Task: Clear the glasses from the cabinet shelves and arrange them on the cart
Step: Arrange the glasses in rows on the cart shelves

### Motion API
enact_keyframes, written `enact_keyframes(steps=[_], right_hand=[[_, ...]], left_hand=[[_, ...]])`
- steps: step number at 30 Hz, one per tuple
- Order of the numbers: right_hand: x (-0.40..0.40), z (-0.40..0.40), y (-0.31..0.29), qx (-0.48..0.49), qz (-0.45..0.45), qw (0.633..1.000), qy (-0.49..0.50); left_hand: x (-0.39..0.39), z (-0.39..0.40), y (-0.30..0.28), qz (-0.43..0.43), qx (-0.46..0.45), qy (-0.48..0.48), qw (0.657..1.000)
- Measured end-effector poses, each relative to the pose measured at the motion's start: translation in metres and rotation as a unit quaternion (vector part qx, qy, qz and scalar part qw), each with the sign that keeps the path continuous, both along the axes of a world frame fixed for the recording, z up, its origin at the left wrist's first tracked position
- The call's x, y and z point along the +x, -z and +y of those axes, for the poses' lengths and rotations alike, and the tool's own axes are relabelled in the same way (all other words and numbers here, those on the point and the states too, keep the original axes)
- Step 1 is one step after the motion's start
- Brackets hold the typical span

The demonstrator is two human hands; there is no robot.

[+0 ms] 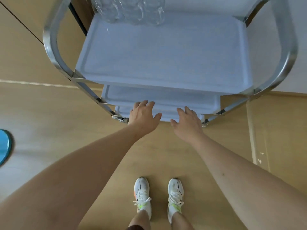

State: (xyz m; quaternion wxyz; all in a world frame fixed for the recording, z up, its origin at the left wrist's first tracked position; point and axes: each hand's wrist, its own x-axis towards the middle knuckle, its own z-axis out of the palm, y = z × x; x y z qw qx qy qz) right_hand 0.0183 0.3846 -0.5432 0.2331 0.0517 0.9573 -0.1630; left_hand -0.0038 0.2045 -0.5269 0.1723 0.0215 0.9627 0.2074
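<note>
Both my left hand [143, 116] and right hand [186, 122] hang released, empty, before the cart [162, 52]; glass mugs [131, 10] cluster far ahead. Jolting the cart might topple them.

A tan wooden floor [166, 160] fills the lower view. Light wood panels [25, 52] rise at the left, a pale wall [295, 77] at the right. A blue round object [5, 146] lies at the left edge.
</note>
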Motion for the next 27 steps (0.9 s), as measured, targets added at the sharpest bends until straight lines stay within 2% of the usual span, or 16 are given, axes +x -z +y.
enact_keyframes(steps=[4, 8, 12, 17, 23, 27], right_hand=[[0.041, 0.015, -0.054, -0.023, -0.011, 0.998, 0.061], [0.070, 0.037, -0.103, -0.032, 0.021, 0.993, 0.110], [0.093, 0.066, -0.143, -0.049, 0.068, 0.981, 0.175], [0.132, 0.117, -0.182, -0.020, 0.131, 0.959, 0.250], [0.187, 0.202, -0.215, 0.029, 0.150, 0.932, 0.328], [0.221, 0.263, -0.230, 0.036, 0.162, 0.903, 0.397]], left_hand=[[0.022, 0.014, -0.059, 0.003, -0.007, 0.077, 0.997], [0.031, 0.039, -0.109, 0.036, 0.024, 0.081, 0.996], [0.040, 0.081, -0.149, 0.046, 0.030, 0.145, 0.988], [0.053, 0.153, -0.192, 0.089, 0.044, 0.228, 0.968], [0.081, 0.267, -0.229, 0.118, 0.070, 0.315, 0.939], [0.106, 0.345, -0.237, 0.136, 0.073, 0.392, 0.907]])
